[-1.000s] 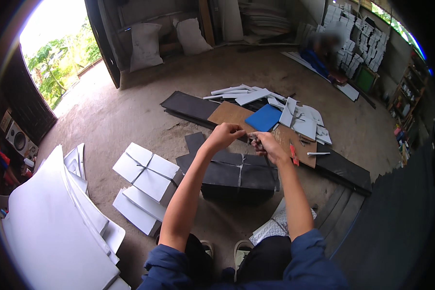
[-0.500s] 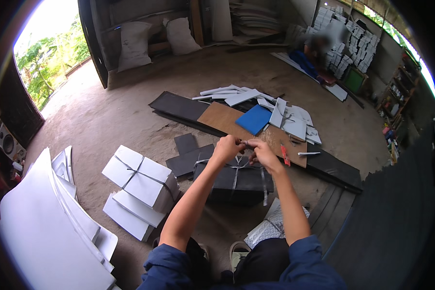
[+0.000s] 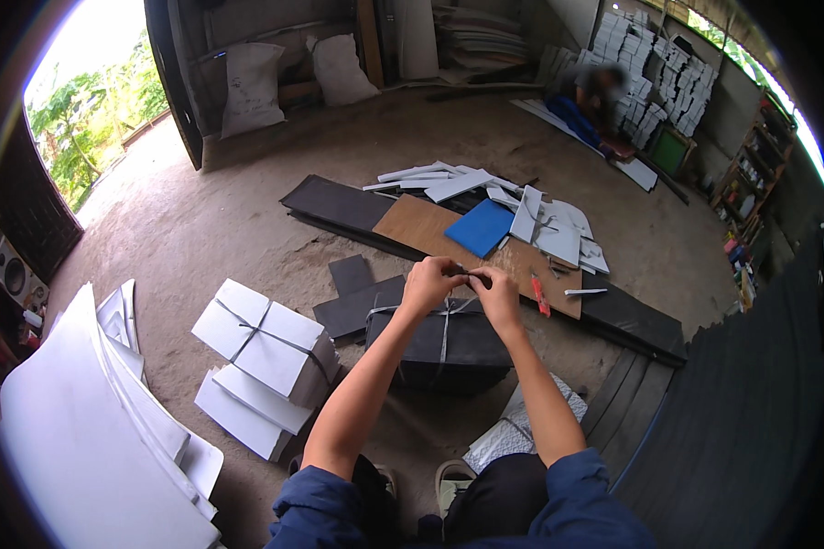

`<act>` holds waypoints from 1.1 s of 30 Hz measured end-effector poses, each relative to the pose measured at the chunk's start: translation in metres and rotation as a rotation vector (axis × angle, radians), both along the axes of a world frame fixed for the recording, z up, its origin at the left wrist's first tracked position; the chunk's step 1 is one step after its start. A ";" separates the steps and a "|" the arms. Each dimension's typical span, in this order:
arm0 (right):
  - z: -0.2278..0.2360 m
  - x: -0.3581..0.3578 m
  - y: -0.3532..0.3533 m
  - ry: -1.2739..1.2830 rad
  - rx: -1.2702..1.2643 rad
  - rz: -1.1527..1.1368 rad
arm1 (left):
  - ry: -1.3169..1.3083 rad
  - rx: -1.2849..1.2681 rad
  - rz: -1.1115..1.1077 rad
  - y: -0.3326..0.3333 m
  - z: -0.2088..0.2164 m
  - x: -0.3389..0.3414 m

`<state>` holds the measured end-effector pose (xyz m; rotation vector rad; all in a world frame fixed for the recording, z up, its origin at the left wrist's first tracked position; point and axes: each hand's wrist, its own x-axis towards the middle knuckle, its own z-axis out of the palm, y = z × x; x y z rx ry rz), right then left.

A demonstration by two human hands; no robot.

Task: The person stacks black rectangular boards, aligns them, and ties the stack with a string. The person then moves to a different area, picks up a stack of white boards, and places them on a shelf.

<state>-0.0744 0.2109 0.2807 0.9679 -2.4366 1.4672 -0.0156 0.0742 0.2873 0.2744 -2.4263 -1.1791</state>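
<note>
My left hand [image 3: 429, 284] and my right hand [image 3: 496, 295] are close together, fingertips pinched on a small dark length of tying strip [image 3: 467, 273], mostly hidden by the fingers. Below them sits a black bundle [image 3: 471, 340] of stacked sheets, bound crosswise with a grey strip [image 3: 446, 325]. To its left, a white bundle [image 3: 279, 361] tied the same way rests on loose white sheets [image 3: 247, 414]. A red cutter knife [image 3: 540, 297] lies beyond my right hand on a brown board [image 3: 421, 224].
A blue sheet [image 3: 481, 227] and white offcuts [image 3: 558, 229] cover part of the board. Large white sheets [image 3: 82, 412] lean at the left, dark sheets [image 3: 751, 421] at the right. A wrapped bundle [image 3: 513, 425] lies by my feet. Another person [image 3: 586, 105] sits far right.
The loose strip end that hung down below my right hand no longer shows there. My hands have stayed above the black bundle, with the fingers pinched closer together.
</note>
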 end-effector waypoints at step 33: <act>-0.025 -0.021 0.055 -0.842 -0.807 0.238 | 0.117 0.048 0.620 -0.060 -0.070 0.015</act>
